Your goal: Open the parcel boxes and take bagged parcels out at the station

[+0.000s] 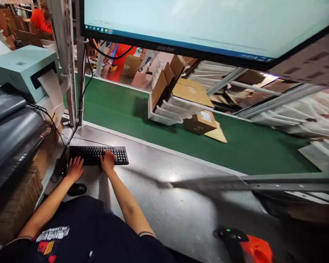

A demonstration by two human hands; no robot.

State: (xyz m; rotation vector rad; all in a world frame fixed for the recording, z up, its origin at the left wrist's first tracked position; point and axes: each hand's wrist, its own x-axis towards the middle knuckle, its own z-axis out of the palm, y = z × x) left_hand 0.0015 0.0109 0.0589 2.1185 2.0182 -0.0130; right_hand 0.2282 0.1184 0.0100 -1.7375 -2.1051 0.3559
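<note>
Both of my hands rest on a black keyboard (91, 150) that lies on the metal table (159, 190). At its left end is my left hand (75, 168), fingers spread over the lower keys. My right hand (108, 160) sits toward the right part of the keys, with its fingers apart and slightly bent. Neither hand grips anything. Just below my left hand lies a black mouse (77, 189). Above the table hangs a large monitor (181, 25) with a pale screen and a taskbar along the bottom.
Behind the table runs a green conveyor belt (112, 106) bearing a white crate (167, 115) and a cardboard box (201, 122). A label printer (22, 69) stands at left above black plastic bags (13, 128). An orange-and-black scanner (246, 243) lies at lower right. People in orange work beyond.
</note>
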